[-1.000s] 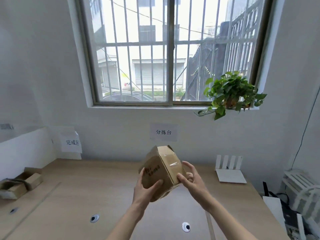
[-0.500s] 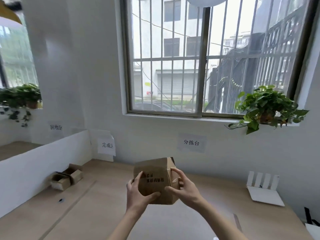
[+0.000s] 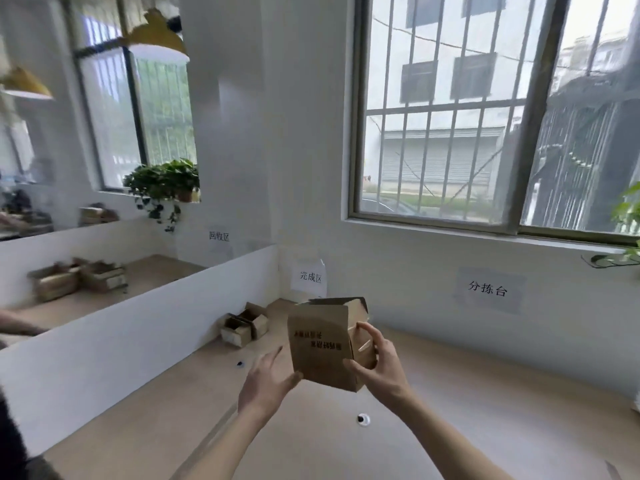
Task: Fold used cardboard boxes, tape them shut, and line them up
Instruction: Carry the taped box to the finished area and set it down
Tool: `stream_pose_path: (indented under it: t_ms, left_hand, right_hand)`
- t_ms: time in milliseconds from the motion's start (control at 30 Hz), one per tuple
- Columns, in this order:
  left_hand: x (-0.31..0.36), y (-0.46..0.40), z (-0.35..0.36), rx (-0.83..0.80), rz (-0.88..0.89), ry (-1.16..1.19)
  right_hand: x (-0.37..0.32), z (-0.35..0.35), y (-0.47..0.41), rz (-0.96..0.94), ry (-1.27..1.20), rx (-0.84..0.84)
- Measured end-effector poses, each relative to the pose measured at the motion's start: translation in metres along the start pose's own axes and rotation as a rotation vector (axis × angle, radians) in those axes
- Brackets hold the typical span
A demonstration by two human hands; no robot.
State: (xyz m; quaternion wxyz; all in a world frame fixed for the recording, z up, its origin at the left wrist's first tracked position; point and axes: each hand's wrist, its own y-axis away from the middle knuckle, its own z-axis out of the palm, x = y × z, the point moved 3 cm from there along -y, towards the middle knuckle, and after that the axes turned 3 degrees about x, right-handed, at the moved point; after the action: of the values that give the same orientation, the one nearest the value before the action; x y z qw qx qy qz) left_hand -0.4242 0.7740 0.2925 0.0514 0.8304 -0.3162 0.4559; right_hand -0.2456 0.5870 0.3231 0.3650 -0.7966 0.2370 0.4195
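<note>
Since half a second before, the view had swung left, so the cardboard box (image 3: 322, 344) sat right of centre in the frame, with its top flaps now standing open at the upper edge, and the second window and plant (image 3: 162, 183) at the upper left had come fully into sight. Held in the air above the wooden desk (image 3: 467, 410), the box was upside down, its red print inverted on the near face. The right hand (image 3: 377, 365) was clamped on the box's right side, fingers over its taped end and thumb at the lower corner. The left hand (image 3: 268, 379) lay open with fingers spread, its thumb touching the box's lower left edge. Toward the left of the frame, two small finished boxes (image 3: 244, 327) stood in the corner against the white partition (image 3: 138, 334), under the paper label (image 3: 310, 277). Between the held box and those two lay bare desk. A round cable hole (image 3: 363, 419) showed in the desk below the hands. More boxes (image 3: 76, 278) sat beyond the partition.
</note>
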Motion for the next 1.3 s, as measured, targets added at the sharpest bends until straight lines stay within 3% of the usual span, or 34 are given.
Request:
stream_pose_path:
  t_ms: [300,667,1000,1300]
  left_hand:
    - [-0.118,-0.057,-0.087,0.032,-0.121,-0.259]
    - [-0.244,-0.227,-0.117,-0.046,-0.195,-0.374]
    - [-0.327,-0.363,-0.096,-0.155,-0.223,-0.305]
    - [-0.455,-0.467,-0.047,-0.365,-0.246,-0.300]
  right_hand:
    - [0.000,0.165,-0.053,0.013,-0.024,-0.125]
    - [0.071,0.344,-0.189,0.074,-0.050,-0.189]
    - [0.126,0.451,-0.281,0.146,0.023,-0.231]
    - [0.216,0.549,-0.322,0.256,0.105,-0.200]
